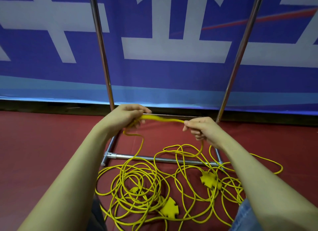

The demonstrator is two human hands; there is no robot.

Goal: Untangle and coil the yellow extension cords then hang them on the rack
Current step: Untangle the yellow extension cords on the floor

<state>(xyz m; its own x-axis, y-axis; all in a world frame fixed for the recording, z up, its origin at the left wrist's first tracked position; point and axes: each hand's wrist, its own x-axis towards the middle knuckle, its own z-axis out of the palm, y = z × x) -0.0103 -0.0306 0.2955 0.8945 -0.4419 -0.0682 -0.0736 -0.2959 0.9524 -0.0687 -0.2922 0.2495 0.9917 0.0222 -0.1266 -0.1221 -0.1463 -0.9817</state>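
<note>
Nearest, at the bottom edge, a bit of blue denim [246, 215] shows at the right and dark cloth [97, 213] at the left, with both bare forearms reaching away from them.

Between the forearms, the yellow cords [137, 184] lie in a loose tangle of overlapping loops on the dark red floor [43, 144]. A flat yellow socket block [169, 209] with notched edges rests in the near middle of the tangle. A second socket block [209, 178] lies farther off to the right, and a smaller yellow plug [134, 190] sits among the loops to the left. Some loops cross over the near bottom bar [134, 156] of the metal rack, and one long loop runs out to the right beyond the right forearm.

Farther on, both hands are raised above the tangle and well apart. The left hand [128, 116] has its fingers curled round a bunched length of cord. The right hand [200, 127] pinches the same length between thumb and curled fingers. The stretch of cord [161, 118] between them is drawn nearly level and is blurred. From each hand a strand drops down into the pile on the floor.

Behind the hands, two shiny metal posts of the rack rise from the floor, the left post [101, 46] and the right post [240, 48] leaning apart toward the top. Farthest off hangs a blue banner [154, 79] with large pale lettering and a thin red stripe [258, 20] at the upper right.
</note>
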